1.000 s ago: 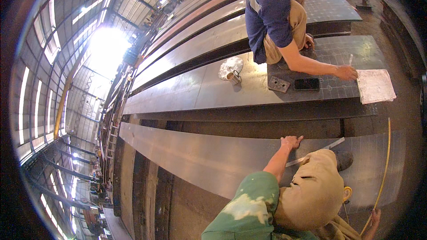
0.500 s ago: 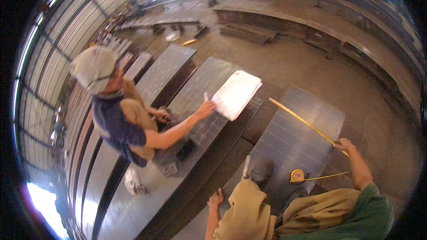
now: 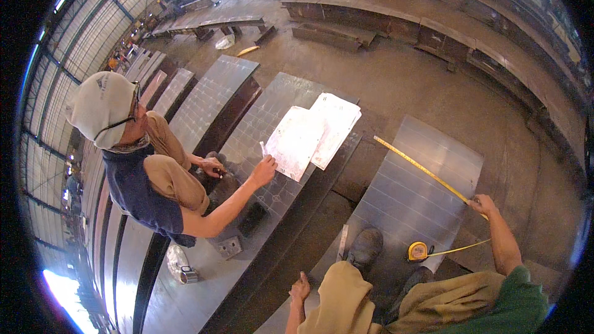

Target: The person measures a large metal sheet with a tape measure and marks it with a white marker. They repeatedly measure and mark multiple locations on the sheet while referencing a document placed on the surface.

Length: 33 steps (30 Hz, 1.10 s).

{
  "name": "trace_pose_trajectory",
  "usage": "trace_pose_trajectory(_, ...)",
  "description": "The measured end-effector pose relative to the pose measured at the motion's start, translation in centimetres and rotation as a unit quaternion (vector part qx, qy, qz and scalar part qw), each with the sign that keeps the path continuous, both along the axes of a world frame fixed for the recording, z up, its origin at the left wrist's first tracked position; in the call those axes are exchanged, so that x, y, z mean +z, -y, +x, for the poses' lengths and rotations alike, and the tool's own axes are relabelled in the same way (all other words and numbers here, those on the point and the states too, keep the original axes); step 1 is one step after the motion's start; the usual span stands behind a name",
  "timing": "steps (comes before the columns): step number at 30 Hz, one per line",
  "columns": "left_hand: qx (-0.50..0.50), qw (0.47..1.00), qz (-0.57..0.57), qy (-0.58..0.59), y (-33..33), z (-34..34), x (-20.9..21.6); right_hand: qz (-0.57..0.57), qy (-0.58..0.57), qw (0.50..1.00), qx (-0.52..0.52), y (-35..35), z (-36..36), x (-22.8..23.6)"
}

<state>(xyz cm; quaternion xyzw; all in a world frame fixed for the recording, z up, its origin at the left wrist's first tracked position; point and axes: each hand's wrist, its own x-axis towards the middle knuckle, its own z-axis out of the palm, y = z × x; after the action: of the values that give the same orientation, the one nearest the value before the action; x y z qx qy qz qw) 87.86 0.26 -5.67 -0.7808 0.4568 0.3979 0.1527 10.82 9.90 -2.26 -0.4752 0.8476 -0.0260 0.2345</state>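
Note:
Stretched across the steel plate [image 3: 402, 195] is a yellow tape measure blade [image 3: 427, 176], and my right hand [image 3: 481, 204] grips it at the plate's right edge. The blade loops back to the tape measure's yellow case [image 3: 418, 251], which rests on the plate by my boots. Low beside my left knee, my left hand [image 3: 300, 287] hangs with its thumb and fingers apart, holding nothing I can see. Near it, a pale flat strip like a ruler [image 3: 342, 241] lies next to my boot [image 3: 366, 246].
To the left, a co-worker [image 3: 148, 167] squats on a parallel steel beam [image 3: 266, 130], one hand at paper sheets [image 3: 297, 139] and a pale marker-like stick. A roll of tape [image 3: 188, 275] and a small drilled plate [image 3: 229, 247] lie on that beam. More beams [image 3: 346, 15] stand behind.
The co-worker's hand has drawn one sheet leftward off the other, so two now show side by side. My view has shifted slightly; my right hand keeps its grip on the blade.

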Motion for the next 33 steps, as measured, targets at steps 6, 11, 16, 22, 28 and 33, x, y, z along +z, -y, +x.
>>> trace_pose_trajectory(6, 0.024, 1.0, -0.016, -0.012, 0.2, -0.6, 1.1, 0.031, 0.002, 0.999, -0.026, 1.1, 0.6, 1.6)
trace_pose_trajectory(11, 0.012, 0.999, -0.044, -0.028, 0.0, -0.4, 1.0, 0.033, 0.009, 0.999, -0.008, 1.6, 0.2, 0.7)
trace_pose_trajectory(16, 0.012, 0.998, -0.046, -0.039, -0.1, -0.2, 2.7, 0.037, 0.009, 0.999, -0.038, 1.3, 0.5, -0.6)
trace_pose_trajectory(22, 0.009, 0.997, -0.068, -0.024, -0.3, -0.5, -0.8, -0.056, -0.037, 0.994, -0.083, -1.3, -2.3, -2.4)
trace_pose_trajectory(28, 0.021, 0.999, -0.04, -0.001, -0.3, 0.2, 1.5, 0.078, 0.033, 0.992, -0.091, 2.8, 1.6, 1.2)
trace_pose_trajectory(33, 0.022, 0.998, -0.051, 0.0, -1.1, 1.2, -0.2, 0.033, 0.039, 0.997, -0.066, 3.0, 1.9, 1.5)
